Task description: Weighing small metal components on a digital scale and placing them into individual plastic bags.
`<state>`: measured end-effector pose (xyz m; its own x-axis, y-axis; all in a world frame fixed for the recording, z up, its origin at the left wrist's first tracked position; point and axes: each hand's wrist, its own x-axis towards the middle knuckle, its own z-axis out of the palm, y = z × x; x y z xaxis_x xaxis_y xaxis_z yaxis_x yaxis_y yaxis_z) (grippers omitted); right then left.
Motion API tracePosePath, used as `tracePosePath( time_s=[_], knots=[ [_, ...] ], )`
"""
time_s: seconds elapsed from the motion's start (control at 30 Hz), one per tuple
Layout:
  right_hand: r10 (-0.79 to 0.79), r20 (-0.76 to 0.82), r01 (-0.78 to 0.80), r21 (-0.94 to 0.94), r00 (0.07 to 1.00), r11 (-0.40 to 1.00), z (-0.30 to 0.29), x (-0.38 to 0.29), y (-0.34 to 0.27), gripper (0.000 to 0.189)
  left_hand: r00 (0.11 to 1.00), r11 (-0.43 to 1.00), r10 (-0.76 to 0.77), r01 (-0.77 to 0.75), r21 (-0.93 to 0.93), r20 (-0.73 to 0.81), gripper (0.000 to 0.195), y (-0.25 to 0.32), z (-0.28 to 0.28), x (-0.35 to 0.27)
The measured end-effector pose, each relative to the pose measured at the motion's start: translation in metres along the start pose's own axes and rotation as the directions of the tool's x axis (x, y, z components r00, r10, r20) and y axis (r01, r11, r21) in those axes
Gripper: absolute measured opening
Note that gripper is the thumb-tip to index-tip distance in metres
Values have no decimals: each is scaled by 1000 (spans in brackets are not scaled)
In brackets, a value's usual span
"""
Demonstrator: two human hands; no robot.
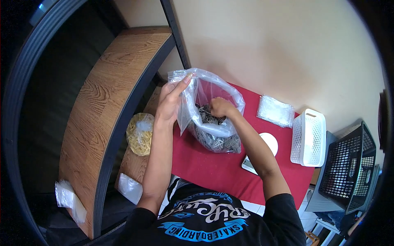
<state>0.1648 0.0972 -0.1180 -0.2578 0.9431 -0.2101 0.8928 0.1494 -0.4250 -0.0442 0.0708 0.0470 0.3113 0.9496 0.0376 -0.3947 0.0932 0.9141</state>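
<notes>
A large clear plastic bag (pixel 214 144) with a rolled-down rim stands on the red tablecloth (pixel 197 166), holding many dark pieces with pale spiral lines (pixel 232 142). My left hand (pixel 173 100) grips small clear zip bags (pixel 185 106) at the large bag's left rim. Down inside the large bag, my right hand (pixel 221 107) touches the spiral pieces, with its fingers curled; whether it holds any is hidden. Partly under my right forearm is a white digital kitchen scale (pixel 248 165) with a round plate (pixel 269 143).
A stack of clear bags (pixel 275 110) and a white perforated basket (pixel 308 138) lie right, beyond them black crates (pixel 346 166). Left are a wood-topped shelf (pixel 101 83), a bag of yellowish pieces (pixel 140 134) and more clear bags (pixel 130 188). A wall borders the table's far side.
</notes>
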Motion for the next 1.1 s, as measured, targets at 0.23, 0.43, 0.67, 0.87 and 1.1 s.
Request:
tracePosePath(
  time_s=[0.23, 0.43, 0.67, 0.87, 1.1],
  knots=[
    [-207, 7, 206, 101, 978, 973, 13, 0, 2, 25, 1000, 993, -13, 11, 117, 15, 36, -5, -24, -12],
    [-99, 171, 23, 402, 980, 915, -17, -8, 2, 24, 992, 867, -89, 121, 483, -89, 38, 1, -58, -45],
    [-148, 128, 61, 518, 981, 853, -54, -27, -9, 22, 951, 435, 290, -34, 900, -105, 40, 26, -52, -90],
    [-175, 133, 93, 471, 976, 877, -96, -35, -11, 29, 997, 708, -44, -17, 706, 69, 59, -16, -20, -81],
    [-262, 139, 185, 413, 955, 892, -155, -50, -19, 31, 994, 429, 107, -12, 903, -38, 78, -43, -20, -79]
  ],
)
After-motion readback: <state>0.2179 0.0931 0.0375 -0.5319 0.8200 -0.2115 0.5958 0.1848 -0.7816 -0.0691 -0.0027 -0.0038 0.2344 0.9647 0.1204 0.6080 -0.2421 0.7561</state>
